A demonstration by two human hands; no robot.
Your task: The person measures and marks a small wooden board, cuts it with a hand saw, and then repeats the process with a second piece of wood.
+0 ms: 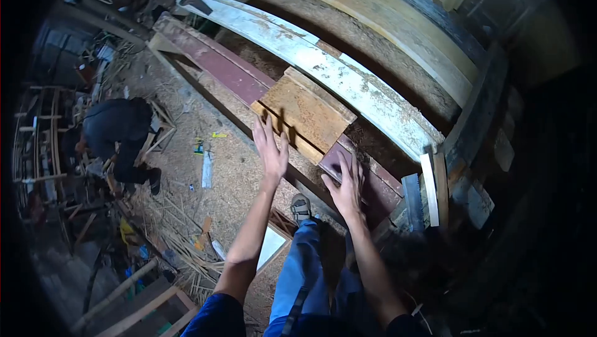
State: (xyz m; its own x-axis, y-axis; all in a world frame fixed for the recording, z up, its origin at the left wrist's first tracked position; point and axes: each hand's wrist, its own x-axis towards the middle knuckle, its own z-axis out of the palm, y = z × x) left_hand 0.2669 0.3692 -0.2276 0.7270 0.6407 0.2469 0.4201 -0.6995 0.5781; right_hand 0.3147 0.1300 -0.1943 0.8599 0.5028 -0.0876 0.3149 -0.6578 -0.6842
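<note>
A short, wide piece of brown wood [303, 112] with raised edges lies across a long maroon plank [227, 76]. My left hand [271, 153] is at its near left edge, fingers spread and casting shadows on the wood. Close to the near right corner of that piece, my right hand [346, 188] hovers over the maroon plank with its fingers apart. Neither hand grips anything.
Behind the plank runs a long, white-painted board [298, 51] strewn with shavings. Short offcuts [429, 191] stand at the right. A person [118, 132] bends over at the left. Wood strips [180, 237] litter the sawdust-covered floor, and a white panel [271, 247] is by my legs.
</note>
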